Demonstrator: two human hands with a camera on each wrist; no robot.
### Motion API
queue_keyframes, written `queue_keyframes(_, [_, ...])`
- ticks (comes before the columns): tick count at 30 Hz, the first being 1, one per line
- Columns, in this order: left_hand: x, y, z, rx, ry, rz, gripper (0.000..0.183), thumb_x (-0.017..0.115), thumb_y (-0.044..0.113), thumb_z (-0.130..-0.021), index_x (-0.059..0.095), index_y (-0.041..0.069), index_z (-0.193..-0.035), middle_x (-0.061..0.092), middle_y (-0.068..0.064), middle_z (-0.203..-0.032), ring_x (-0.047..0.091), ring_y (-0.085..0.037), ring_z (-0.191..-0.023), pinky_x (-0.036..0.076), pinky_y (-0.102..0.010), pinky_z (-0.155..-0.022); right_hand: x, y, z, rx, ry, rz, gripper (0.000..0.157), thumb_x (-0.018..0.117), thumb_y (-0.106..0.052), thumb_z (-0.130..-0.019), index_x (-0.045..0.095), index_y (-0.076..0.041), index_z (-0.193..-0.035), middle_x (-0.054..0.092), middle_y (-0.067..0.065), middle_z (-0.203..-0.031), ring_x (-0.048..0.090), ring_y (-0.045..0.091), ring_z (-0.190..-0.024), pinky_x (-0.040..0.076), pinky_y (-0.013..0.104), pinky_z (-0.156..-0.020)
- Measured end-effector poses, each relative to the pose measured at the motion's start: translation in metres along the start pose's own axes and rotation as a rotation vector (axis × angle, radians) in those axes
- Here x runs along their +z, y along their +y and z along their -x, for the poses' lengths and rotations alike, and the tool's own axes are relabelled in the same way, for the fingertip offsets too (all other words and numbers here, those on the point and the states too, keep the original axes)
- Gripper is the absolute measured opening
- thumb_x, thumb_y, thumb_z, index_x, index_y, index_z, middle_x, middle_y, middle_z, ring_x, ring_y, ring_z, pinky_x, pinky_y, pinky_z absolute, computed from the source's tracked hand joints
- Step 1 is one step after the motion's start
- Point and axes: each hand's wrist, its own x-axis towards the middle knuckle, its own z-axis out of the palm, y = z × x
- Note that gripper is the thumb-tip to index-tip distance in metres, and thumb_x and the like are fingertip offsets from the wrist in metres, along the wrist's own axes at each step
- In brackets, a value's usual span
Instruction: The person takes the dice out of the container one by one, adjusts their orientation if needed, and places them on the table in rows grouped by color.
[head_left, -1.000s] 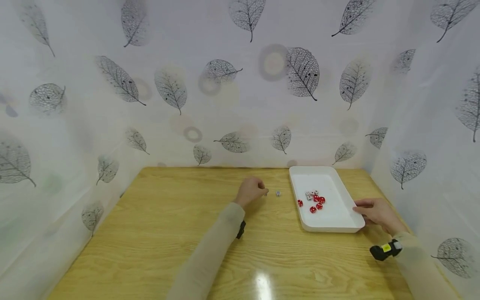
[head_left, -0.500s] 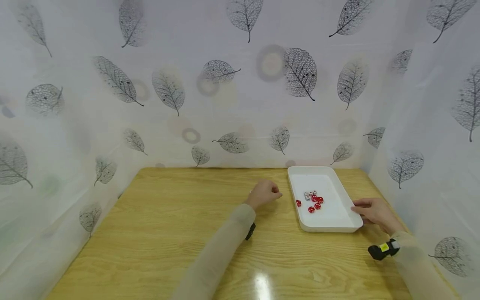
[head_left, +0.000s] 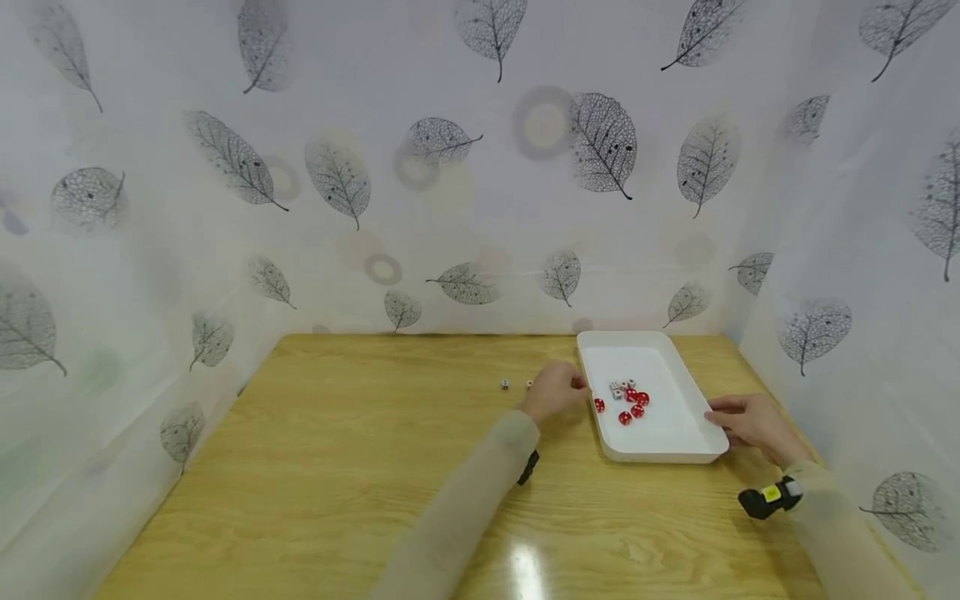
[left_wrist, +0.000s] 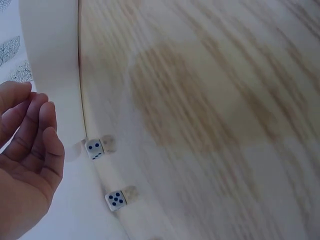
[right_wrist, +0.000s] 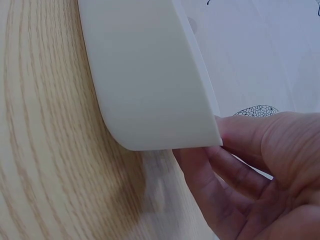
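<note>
The dice were small cubes of two kinds. The red dice [head_left: 625, 418] were glossy and bore white pips. The white dice [head_left: 618, 395] had darker pips. Two more pale dice sat in the open on the worktop [head_left: 337, 450]; close up, one loose die [left_wrist: 94, 148] showed a two and a three in dark blue, while the other loose die [left_wrist: 115, 200] displayed a five. The tray [head_left: 671, 417] was plain white, shallow and oblong, with rounded corners.

Against the left hand [head_left: 552, 390], the two loose dice lay to the left in the head view, one of them just beside its back. Its fingertips were at the tray's left wall, bent in toward the thumb; I could not tell whether they held anything. The right hand [head_left: 757, 427] was grasping the tray at its right side, close to the near corner, with the thumb at the rim and fingers beneath. All the dice inside the tray were to the left of that hand.

Five red dice lay in the tray: one by the left wall, two touching or nearly touching the white cluster, and two nearer. The white cluster appeared to number four, though the dice were too small and crowded to be sure.
</note>
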Motion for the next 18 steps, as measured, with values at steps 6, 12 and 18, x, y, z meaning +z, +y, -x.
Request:
queue_keyframes(6, [0.009, 0.01, -0.004, 0.011, 0.016, -0.021, 0.008, 0.068, 0.018, -0.092, 0.075, 0.015, -0.09, 0.07, 0.006, -0.089, 0.059, -0.003, -0.079, 0.05, -0.017, -0.073, -0.001, 0.001, 0.003, 0.005, 0.004, 0.001, 0.059, 0.062, -0.027, -0.097, 0.047, 0.016, -0.134, 0.055, 0.035, -0.127, 0.067, 0.015, -0.086, 0.059, 0.033, -0.071])
queue_keyframes(12, [0.016, 0.019, -0.007, 0.02, 0.053, 0.01, 0.012, 0.066, 0.013, -0.093, 0.074, 0.01, -0.101, 0.071, 0.003, -0.093, 0.061, -0.005, -0.081, 0.051, -0.017, -0.071, -0.002, -0.003, 0.006, 0.009, 0.004, 0.002, 0.058, 0.062, -0.027, -0.096, 0.047, 0.016, -0.133, 0.056, 0.035, -0.126, 0.068, 0.016, -0.087, 0.06, 0.033, -0.071])
queue_keyframes(18, [0.024, 0.027, -0.012, 0.042, 0.04, -0.123, 0.015, 0.067, 0.014, -0.091, 0.075, 0.013, -0.105, 0.072, 0.004, -0.094, 0.061, -0.004, -0.08, 0.05, -0.016, -0.07, 0.0, -0.004, 0.005, 0.006, 0.004, -0.009, 0.058, 0.063, -0.027, -0.096, 0.048, 0.016, -0.133, 0.057, 0.034, -0.125, 0.067, 0.015, -0.086, 0.059, 0.033, -0.07])
